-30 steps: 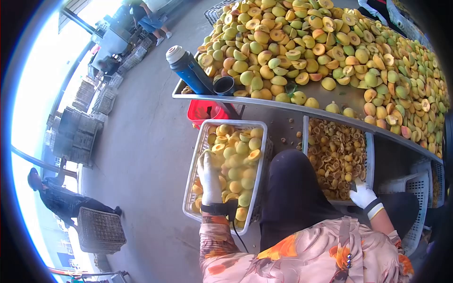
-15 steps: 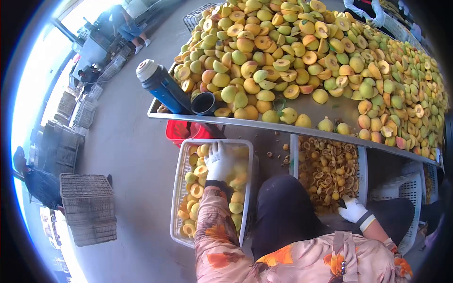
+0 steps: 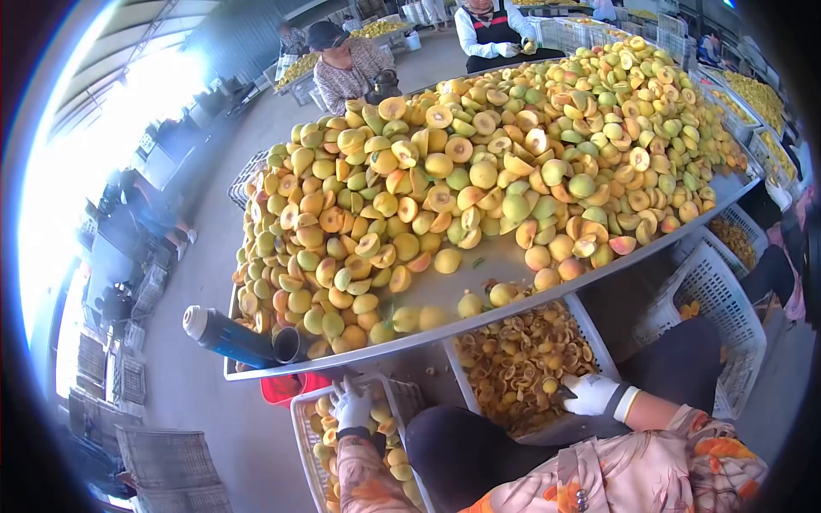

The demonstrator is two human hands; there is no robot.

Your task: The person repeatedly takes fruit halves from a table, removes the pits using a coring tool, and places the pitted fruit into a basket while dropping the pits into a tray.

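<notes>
My left hand [image 3: 352, 406], in a white glove, is over a white crate [image 3: 300, 443] of yellow peach halves [image 3: 398, 458]. Its fingers are spread and I see nothing held in them. My right hand [image 3: 592, 396], also gloved, is closed at the near right side of another crate [image 3: 596, 338], which is filled with brownish fruit scraps [image 3: 513, 359]. A small dark tool [image 3: 565, 392] shows at its fingertips; its exact kind is unclear. Beyond both hands, a large heap of halved peaches [image 3: 445, 171] lies on a metal-edged table [image 3: 492, 263].
A blue flask [image 3: 235, 338] and a dark cup [image 3: 289, 344] stand at the table's left corner, above a red bucket [image 3: 286, 390]. Another white crate [image 3: 714, 303] is tilted at right. Across the table are two people, one in a cap [image 3: 351, 64], one in a dark vest [image 3: 492, 34].
The view has tilted up and swung right, bringing people across the table into sight. My left hand stays over the peach crate with fingers spread; my right hand remains by the scraps.
</notes>
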